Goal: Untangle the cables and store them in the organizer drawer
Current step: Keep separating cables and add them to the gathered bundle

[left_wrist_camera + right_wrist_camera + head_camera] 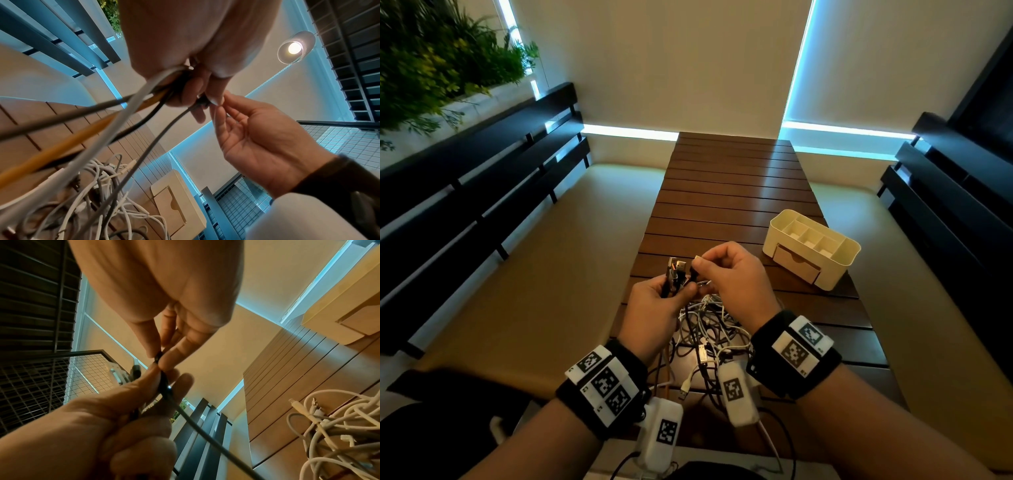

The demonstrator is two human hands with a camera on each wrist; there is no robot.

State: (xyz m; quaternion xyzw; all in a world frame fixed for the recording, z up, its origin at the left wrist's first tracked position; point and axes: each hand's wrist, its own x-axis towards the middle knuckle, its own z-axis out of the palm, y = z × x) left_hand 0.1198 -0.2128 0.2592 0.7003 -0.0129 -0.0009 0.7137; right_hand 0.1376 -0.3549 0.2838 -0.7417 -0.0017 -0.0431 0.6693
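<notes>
A tangle of white, grey and black cables (709, 329) lies on the slatted wooden table (729, 192) between my wrists. My left hand (654, 305) grips a bundle of cable ends (674, 274), their plugs sticking up above my fingers. My right hand (726, 270) pinches the plug of a dark cable (164, 386) right beside that bundle; the cable hangs down toward the pile. The cream organizer (811, 248) stands to the right with its drawer (796, 263) closed. The left wrist view shows several cables (102, 129) running from my left fist down to the heap.
Dark slatted benches (482, 171) with pale cushions (544, 274) flank the table on both sides. A plant (438, 51) stands at the far left. White tagged camera boxes (738, 390) hang under both wrists over the table's near edge. A loose USB plug (683, 394) lies there.
</notes>
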